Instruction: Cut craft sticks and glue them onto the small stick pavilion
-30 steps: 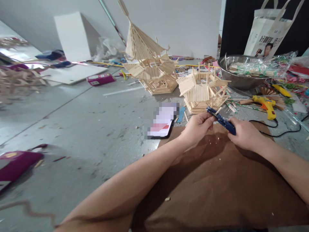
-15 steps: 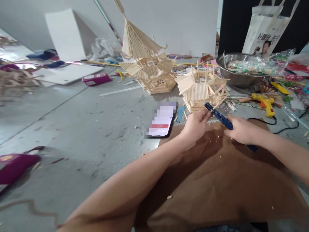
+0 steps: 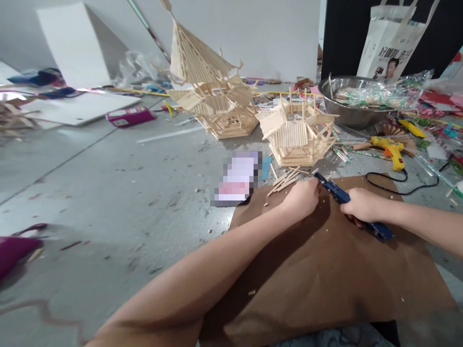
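My right hand [image 3: 363, 205] is closed around the handles of a dark blue plier-like cutter [image 3: 338, 193], whose jaws point up and left. At the jaw end, my left hand [image 3: 303, 195] pinches a thin wooden stick [image 3: 316, 171], mostly hidden by the fingers. Both hands are above a sheet of brown paper [image 3: 318, 279]. Just beyond my left hand lies a small pile of short wooden sticks [image 3: 284, 180]. Behind the pile stands a low stick-built model [image 3: 292, 135] with slanted roof panels.
A taller stick-built tower [image 3: 217, 106] stands behind. A phone [image 3: 237, 176] lies left of the paper. On the right are a yellow glue gun [image 3: 390, 149] with its cord and a metal bowl [image 3: 361, 115] of bagged sticks. A purple box [image 3: 130, 116] lies at left.
Both hands and the cutter have shifted slightly down and right relative to the models, and the cutter's handles show more. The pile of short sticks is now uncovered. The view has shifted slightly.
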The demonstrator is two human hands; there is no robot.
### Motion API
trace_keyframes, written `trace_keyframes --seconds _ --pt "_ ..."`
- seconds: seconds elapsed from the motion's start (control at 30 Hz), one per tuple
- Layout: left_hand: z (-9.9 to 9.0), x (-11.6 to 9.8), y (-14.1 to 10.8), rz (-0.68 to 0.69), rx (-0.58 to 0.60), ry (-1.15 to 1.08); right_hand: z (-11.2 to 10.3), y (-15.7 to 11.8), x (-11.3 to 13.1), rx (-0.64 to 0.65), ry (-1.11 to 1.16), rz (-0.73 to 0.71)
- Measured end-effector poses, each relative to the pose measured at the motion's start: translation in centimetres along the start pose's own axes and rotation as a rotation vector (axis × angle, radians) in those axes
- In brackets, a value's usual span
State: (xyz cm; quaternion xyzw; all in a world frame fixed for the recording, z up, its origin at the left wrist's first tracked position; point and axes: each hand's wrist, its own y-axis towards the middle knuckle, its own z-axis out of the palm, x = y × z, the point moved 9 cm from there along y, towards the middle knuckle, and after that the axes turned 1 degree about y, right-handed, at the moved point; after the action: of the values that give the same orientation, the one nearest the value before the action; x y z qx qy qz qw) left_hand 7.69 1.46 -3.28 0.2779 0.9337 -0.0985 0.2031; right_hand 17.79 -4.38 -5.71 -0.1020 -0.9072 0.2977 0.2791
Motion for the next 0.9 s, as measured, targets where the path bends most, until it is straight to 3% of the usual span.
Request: trace_keyframes --seconds 0.3,0.47,0.6,0.67,0.73,0.83,0.9 --pt "0.2 -0.2 0.2 -0.012 0.069 0.105 0.2 0.5 -0.3 0.02 0.069 0.036" --pt "0.4 -0.1 0.4 0.003 0.074 0.143 -0.2 0.7 -0.4 -0.052 -0.009 0.046" --pt "0.5 0.3 0.4 0.052 0.098 0.212 0.4 0.5 -0.3 0.077 0.09 0.06" --pt "0.1 1.0 0.3 0.033 0.102 0.25 -0.1 0.1 0.3 0.105 0.033 0.016" --pt "-0.5 1.7 0.2 0.007 0.097 0.273 -1.9 -0.3 0.9 -0.013 -0.16 -0.063" --pt "-1.3 2.2 0.1 0.014 0.082 0.28 -4.6 -1.0 1.3 -0.316 -0.483 -0.122" --pt "-1.6 2.3 0.2 0.023 0.083 0.291 -4.9 -1.0 0.9 -0.424 -0.617 -0.128"
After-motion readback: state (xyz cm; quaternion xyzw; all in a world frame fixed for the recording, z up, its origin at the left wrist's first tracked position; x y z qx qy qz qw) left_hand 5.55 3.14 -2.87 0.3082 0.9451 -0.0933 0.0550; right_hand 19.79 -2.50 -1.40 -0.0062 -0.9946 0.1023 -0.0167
